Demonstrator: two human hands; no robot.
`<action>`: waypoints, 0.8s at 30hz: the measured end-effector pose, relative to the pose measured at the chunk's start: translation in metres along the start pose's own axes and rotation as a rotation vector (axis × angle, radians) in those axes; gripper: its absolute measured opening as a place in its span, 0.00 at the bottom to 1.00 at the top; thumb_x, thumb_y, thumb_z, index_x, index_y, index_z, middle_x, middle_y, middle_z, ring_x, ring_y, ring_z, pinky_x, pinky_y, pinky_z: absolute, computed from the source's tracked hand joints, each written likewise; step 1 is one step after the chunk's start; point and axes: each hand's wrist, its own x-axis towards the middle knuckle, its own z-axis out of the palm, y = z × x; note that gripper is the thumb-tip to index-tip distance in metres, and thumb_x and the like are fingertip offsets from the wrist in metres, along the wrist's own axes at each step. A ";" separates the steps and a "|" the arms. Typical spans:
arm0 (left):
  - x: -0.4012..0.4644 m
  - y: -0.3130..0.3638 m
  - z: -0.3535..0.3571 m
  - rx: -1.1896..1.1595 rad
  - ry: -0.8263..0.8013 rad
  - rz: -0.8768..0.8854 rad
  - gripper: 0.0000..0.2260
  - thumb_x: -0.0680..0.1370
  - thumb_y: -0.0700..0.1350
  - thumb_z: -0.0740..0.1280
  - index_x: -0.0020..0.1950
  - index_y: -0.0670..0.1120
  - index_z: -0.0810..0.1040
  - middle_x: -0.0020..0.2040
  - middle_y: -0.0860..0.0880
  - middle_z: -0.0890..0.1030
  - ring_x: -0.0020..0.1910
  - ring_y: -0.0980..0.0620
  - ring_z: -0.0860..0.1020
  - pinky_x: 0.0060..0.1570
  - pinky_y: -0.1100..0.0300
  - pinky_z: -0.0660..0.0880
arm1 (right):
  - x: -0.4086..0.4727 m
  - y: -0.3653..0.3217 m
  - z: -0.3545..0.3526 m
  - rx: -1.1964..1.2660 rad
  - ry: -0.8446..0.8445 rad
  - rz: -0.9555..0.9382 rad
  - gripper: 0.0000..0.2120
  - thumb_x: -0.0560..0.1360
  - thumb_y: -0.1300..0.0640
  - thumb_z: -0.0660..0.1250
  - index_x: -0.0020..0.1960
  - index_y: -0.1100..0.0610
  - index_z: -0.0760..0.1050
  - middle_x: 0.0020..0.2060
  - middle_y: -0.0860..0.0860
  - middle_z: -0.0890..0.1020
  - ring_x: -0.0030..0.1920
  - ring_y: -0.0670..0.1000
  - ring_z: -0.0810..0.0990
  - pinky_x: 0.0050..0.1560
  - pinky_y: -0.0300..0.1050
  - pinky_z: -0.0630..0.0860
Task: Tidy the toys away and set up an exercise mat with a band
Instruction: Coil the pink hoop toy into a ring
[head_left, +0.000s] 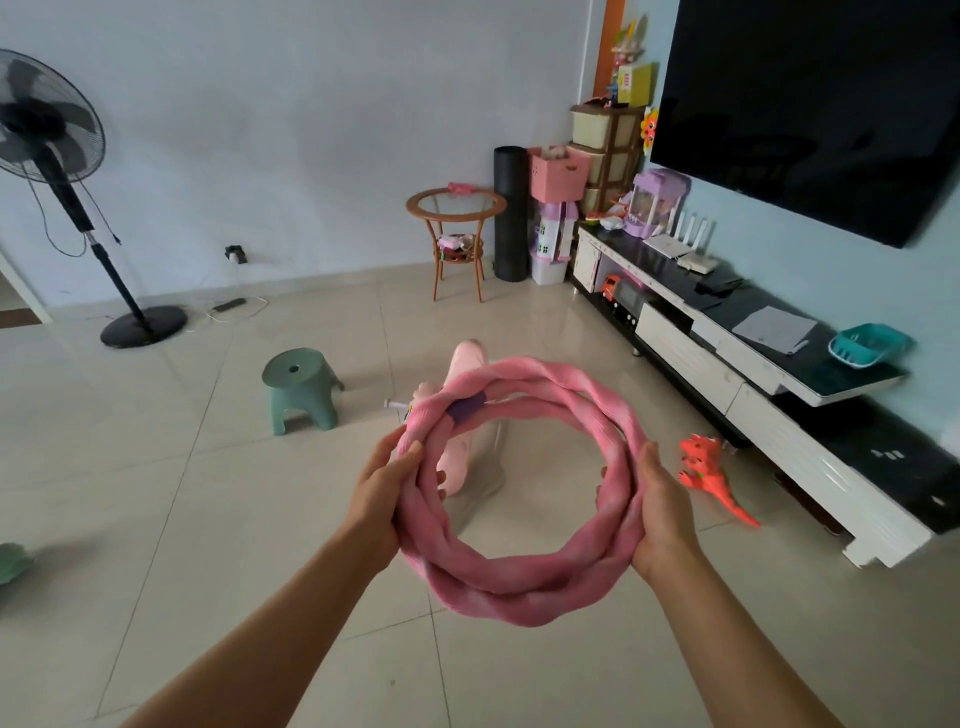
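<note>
The left hand (382, 486) and right hand (655, 499) each clasp a side of the coiled pink band (519, 566), held above the floor. An orange dinosaur (707, 470) and other toys remain out; no mat is laid, so most work seems left.

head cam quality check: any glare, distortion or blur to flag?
Head view: wide-angle bending, the fan pole leans and the TV edges slant; soft daylight glare on the floor tiles; both hands, left hand and right hand, and the pink band are fairly sharp; frame edges go soft.
</note>
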 end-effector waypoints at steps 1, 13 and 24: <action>0.009 0.000 0.007 -0.001 0.004 0.002 0.14 0.78 0.42 0.61 0.63 0.49 0.74 0.54 0.44 0.82 0.41 0.47 0.82 0.44 0.53 0.79 | 0.012 -0.002 -0.001 0.000 0.001 -0.002 0.18 0.79 0.46 0.56 0.54 0.57 0.77 0.34 0.53 0.76 0.33 0.50 0.74 0.36 0.45 0.72; 0.217 -0.003 0.089 -0.040 0.032 -0.008 0.12 0.78 0.42 0.61 0.61 0.47 0.75 0.50 0.45 0.82 0.40 0.50 0.82 0.39 0.56 0.78 | 0.245 -0.029 0.032 -0.060 -0.045 -0.013 0.21 0.79 0.45 0.55 0.62 0.59 0.74 0.46 0.54 0.78 0.45 0.49 0.76 0.51 0.45 0.70; 0.398 0.009 0.179 -0.011 0.018 -0.056 0.11 0.78 0.42 0.61 0.59 0.49 0.76 0.46 0.47 0.84 0.43 0.46 0.82 0.44 0.52 0.80 | 0.441 -0.079 0.057 -0.041 0.006 0.048 0.23 0.78 0.46 0.58 0.60 0.63 0.75 0.40 0.52 0.78 0.42 0.50 0.76 0.53 0.49 0.70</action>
